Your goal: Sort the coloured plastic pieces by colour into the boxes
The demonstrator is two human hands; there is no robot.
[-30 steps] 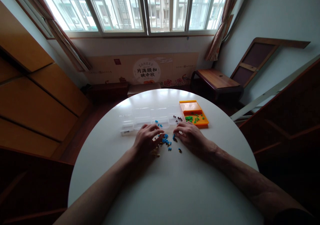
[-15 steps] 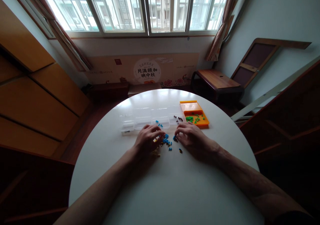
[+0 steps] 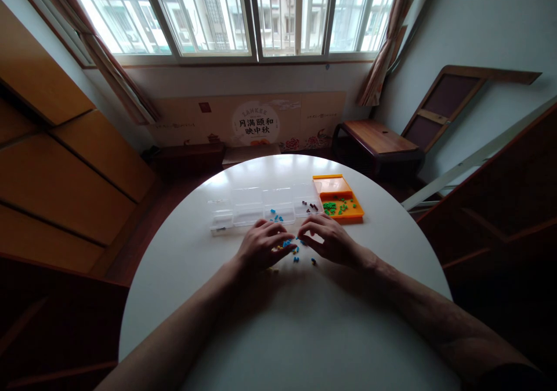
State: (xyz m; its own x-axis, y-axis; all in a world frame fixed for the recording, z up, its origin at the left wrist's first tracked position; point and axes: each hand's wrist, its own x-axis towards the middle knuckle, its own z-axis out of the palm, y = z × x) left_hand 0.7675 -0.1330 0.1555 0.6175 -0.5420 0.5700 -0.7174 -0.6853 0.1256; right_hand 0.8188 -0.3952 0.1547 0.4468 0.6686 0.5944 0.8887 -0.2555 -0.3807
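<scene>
Small blue toy-brick-like pieces lie in a loose pile on the white table, some yellow ones among them. Over the pile's left side curves my left hand, thumb and forefinger apart, blue pieces showing between them. My right hand is at the pile's right edge with thumb and fingertips brought together; whatever is between them is too small to make out. Closer to me lie a lone blue piece and a dark blue and yellow piece. Pale pieces are partly hidden under my left hand.
Beyond my hands stands a clear compartment box, with blue pieces and dark brown pieces in separate compartments. To its right, an open orange case holds green pieces. The round table has a curved edge.
My right hand has shifted slightly left, its fingertips now close to my left hand. My left hand has moved a little right, its fingers further over the blue pile.
</scene>
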